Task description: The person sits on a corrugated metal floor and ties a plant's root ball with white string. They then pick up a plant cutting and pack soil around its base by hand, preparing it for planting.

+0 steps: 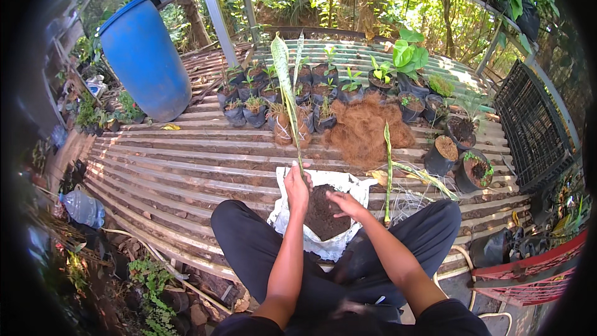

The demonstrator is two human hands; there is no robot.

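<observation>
My left hand (297,185) is closed round the base of a tall snake plant (286,81), whose leaves rise upright with pale mottling. Below it, dark soil (327,224) lies heaped in an opened white plastic sack (336,250) between my legs. At the soil's right side is my right hand (348,205), fingers apart and with nothing visible in them. Whether its fingertips touch the soil is hard to see. A second snake plant leaf (388,174) stands by my right knee, and more cut leaves (429,177) lie beside it.
Brown coconut fibre (370,130) is piled ahead, next to fibre-wrapped bundles (283,130). Several black-bagged seedlings (254,109) stand behind. Potted plants (476,171) and a black crate (535,127) are at right, a blue barrel (146,59) at far left. The corrugated surface (168,168) is ridged.
</observation>
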